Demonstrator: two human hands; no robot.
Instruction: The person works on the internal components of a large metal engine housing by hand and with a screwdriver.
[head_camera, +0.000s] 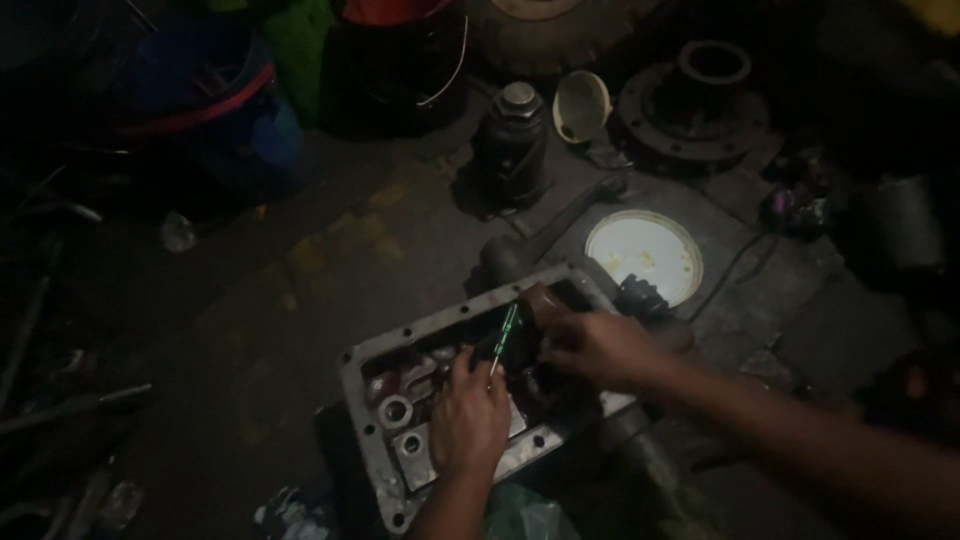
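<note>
Dim concrete workshop floor (300, 300), oil-stained. On it, before me, the open grey cast-metal gearbox housing with bolt-holed flange (375, 365); just behind it a round white lid (645, 255) and a black bottle jack (512, 140). My left hand (468, 420) rests palm-down, fingers spread, on the internals. My right hand (590, 345) is closed around the green-handled screwdriver (507, 335), tip inside the housing. Judgement: mid-prying on internals; next needs steady leverage, left bracing.

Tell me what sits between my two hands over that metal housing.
In the head view, a green-handled screwdriver stands between the left hand and right hand, over the grey housing.
</note>
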